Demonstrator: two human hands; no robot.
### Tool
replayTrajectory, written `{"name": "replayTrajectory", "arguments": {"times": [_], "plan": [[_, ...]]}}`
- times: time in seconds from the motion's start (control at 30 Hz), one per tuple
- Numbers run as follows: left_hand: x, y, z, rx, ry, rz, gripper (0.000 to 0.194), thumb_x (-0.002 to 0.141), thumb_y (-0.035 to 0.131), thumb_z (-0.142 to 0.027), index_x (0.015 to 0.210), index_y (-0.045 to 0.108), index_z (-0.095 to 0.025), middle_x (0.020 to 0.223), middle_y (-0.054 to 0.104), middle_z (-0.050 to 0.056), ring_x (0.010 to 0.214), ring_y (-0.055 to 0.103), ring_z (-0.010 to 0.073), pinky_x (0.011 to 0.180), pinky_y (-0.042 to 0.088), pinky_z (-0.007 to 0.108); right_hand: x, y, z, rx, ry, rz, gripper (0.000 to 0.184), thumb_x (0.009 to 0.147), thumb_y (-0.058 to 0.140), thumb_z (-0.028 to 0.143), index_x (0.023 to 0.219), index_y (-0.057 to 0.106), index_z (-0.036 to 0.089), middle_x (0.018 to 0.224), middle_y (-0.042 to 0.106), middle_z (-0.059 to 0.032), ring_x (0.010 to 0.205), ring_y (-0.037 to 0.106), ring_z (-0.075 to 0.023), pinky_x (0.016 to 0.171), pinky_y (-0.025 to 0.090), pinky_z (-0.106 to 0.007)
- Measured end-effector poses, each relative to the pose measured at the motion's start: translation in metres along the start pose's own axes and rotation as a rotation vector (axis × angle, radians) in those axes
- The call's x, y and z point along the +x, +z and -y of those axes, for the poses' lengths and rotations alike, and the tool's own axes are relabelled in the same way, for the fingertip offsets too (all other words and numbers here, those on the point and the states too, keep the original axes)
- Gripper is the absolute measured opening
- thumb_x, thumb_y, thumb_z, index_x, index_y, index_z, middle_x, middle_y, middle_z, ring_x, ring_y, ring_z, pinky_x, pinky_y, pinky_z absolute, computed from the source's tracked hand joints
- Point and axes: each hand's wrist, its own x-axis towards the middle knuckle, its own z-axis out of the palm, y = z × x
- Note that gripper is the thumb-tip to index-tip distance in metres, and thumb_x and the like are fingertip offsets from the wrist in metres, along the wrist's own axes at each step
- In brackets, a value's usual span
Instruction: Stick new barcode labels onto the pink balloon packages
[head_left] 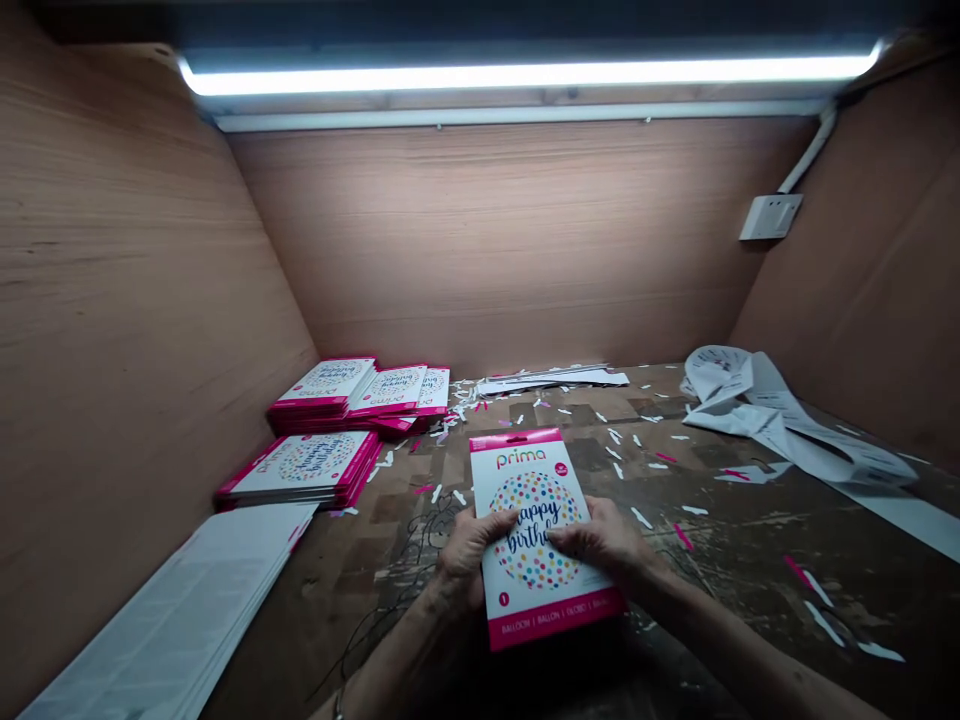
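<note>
A white and pink balloon packet printed "prima" and "happy birthday" is held upright, tilted back, above the front middle of the table. My left hand grips its left side, thumb across the front. On the right side, my right hand holds it the same way, thumb on the printed circle. The fingers of both hands are hidden behind the packet. Whether it is one packet or several together I cannot tell.
Stacks of like packets stand along the left wall, with flat printed sheets in front. Paper strips lie at the back. A crumpled paper band lies right. Small scraps and dark thread litter the wooden table.
</note>
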Motion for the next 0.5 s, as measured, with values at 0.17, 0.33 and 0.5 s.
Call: {"name": "replayTrajectory", "arguments": {"times": [0.17,0.33,0.5], "plan": [[0.015,-0.017,-0.001,-0.152,-0.029,-0.074,0.055,0.063,0.064,-0.005,0.116,0.051,-0.003,0.091,0.069,0.02,0.085,0.064,0.0357,0.084,0.044,0.053,0.047,-0.02,0.036,-0.857,-0.017,0.04,0.034,0.073,0.058,0.046,0.078,0.066,0.014,0.067,0.067,-0.0055,0.058,0.062,-0.0193,0.055,0.049,-0.029],[0.029,-0.043,0.005,-0.232,-0.057,-0.085,0.057,0.063,0.066,-0.011,0.116,0.05,-0.001,0.09,0.069,0.021,0.092,0.061,0.0378,0.089,0.04,0.053,0.158,-0.055,0.115,-1.505,-0.305,-0.317,0.027,0.089,0.04,0.03,0.097,0.062,0.017,0.104,0.062,-0.0096,0.099,0.055,-0.0219,0.082,0.041,-0.031],[0.046,-0.075,0.018,-0.16,-0.053,-0.098,0.05,0.048,0.079,-0.023,0.092,0.065,-0.004,0.087,0.069,0.019,0.105,0.053,0.0427,0.098,0.032,0.052,0.266,-0.07,0.135,-1.747,-0.3,-0.369,0.021,0.089,0.047,0.03,0.099,0.059,0.015,0.109,0.057,-0.0078,0.103,0.051,-0.0205,0.089,0.04,-0.042]]}}
